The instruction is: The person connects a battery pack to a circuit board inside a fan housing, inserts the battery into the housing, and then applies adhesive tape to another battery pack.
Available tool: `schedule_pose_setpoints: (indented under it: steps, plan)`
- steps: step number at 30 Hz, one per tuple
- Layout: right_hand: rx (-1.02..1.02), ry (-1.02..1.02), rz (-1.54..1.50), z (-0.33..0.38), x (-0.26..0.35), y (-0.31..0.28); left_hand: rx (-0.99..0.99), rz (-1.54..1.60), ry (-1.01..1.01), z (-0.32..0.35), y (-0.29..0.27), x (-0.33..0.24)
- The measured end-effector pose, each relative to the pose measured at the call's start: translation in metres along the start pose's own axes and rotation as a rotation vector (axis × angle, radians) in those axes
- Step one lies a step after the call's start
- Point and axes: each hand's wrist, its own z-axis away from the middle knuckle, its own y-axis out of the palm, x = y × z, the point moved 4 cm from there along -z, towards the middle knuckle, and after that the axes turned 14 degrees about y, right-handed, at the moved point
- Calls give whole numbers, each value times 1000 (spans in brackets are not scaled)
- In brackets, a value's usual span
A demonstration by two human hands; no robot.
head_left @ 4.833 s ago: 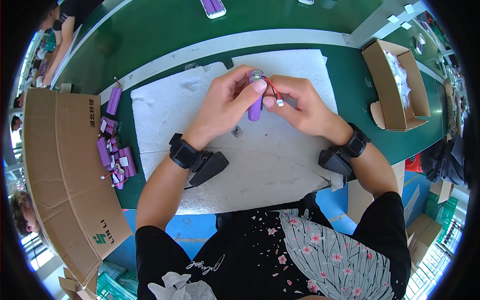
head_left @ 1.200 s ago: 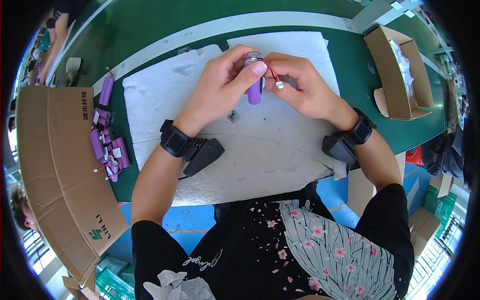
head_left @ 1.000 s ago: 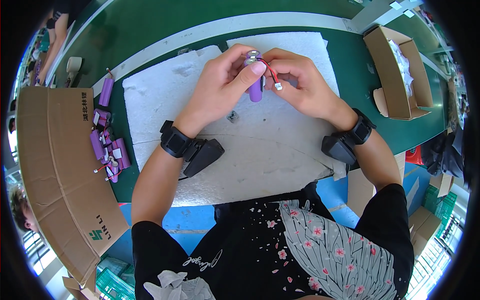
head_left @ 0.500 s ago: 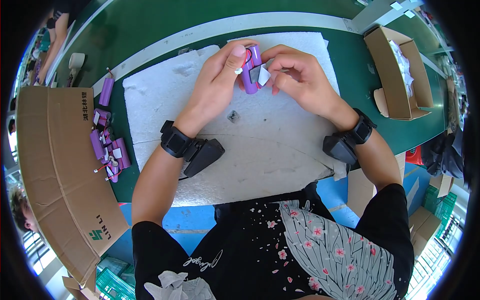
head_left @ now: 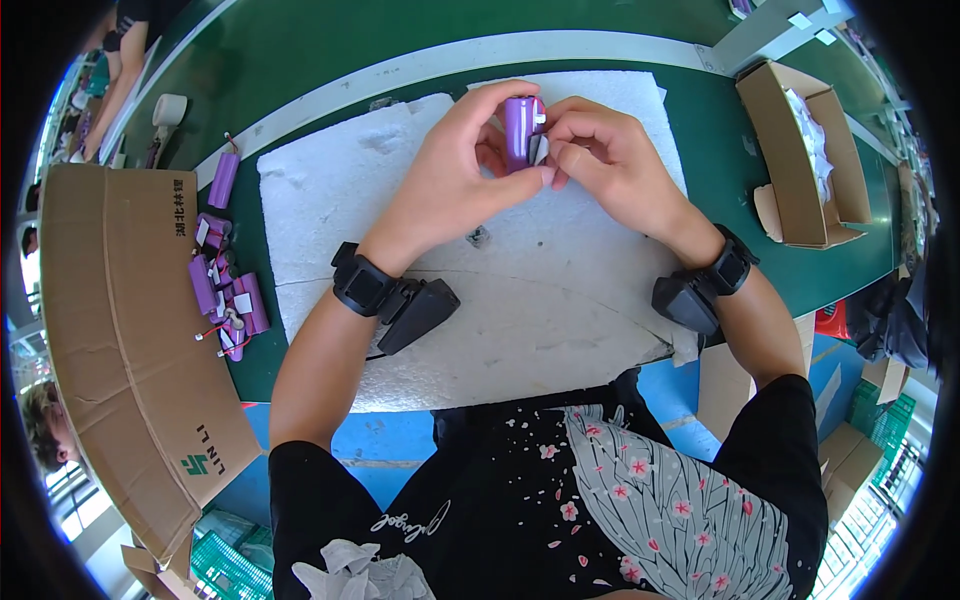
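Over the far part of the white foam sheet (head_left: 480, 330), my left hand (head_left: 445, 180) holds a purple battery pack (head_left: 521, 130) upright, with fingers behind its left side and the thumb near its lower end. A small white connector (head_left: 541, 118) shows at the pack's upper right. On its lower right side a grey and white label (head_left: 539, 149) stands partly away from the purple wrap. My right hand (head_left: 610, 160) is closed at that side, thumb and forefinger pinching at the label's edge. Its other fingers curl beside the pack.
Several purple battery packs (head_left: 228, 280) with wires lie left of the foam, and another pack (head_left: 224, 180) beyond them. A large cardboard box (head_left: 140, 330) stands at the left, a tape roll (head_left: 170, 110) behind it. An open carton (head_left: 840, 165) with white contents sits at the right.
The battery pack has been turned in my left hand, so its wires now face away and the label sits at its right edge. My left thumb has moved down to the pack's lower end.
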Motion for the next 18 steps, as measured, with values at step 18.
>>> schedule_pose_setpoints:
  steps: [18]
  plan:
    - [-5, 44, -74, 0, 1, 3, 56, -22, -7, 0, -2, 3]
